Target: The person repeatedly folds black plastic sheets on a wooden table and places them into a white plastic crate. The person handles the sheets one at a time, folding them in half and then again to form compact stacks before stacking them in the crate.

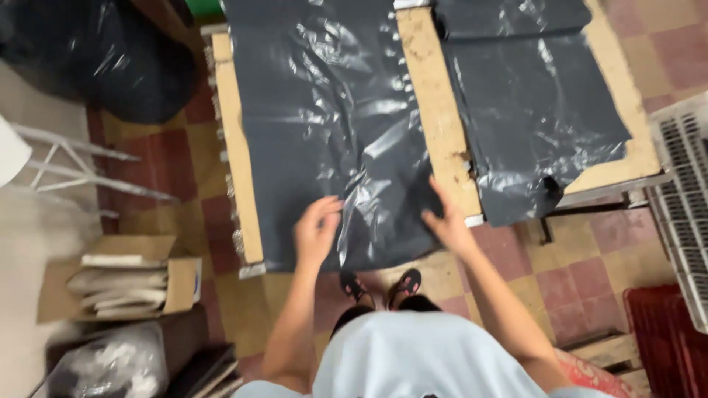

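Plastic: dark grey sheet [332, 125] covers a worn wooden table [439, 110].
Hands: left hand [317, 232] and right hand [448, 225], unclenched, fingers touching the sheet's near edge.
Floor: red-and-tan tiles [575, 273] beneath the table.

Small workshop or packing room, not a home. Rough worn wooden table [435, 110] with dark plastic sheets [332, 133] laid flat, full black bag [96, 51] far left, open cardboard box [122, 284] of stacked material near left, red crate [664, 339] near right, worn checkered tile floor [560, 258].

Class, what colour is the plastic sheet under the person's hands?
Dark grey, nearly black and glossy: the plastic sheet, seen in the head view.
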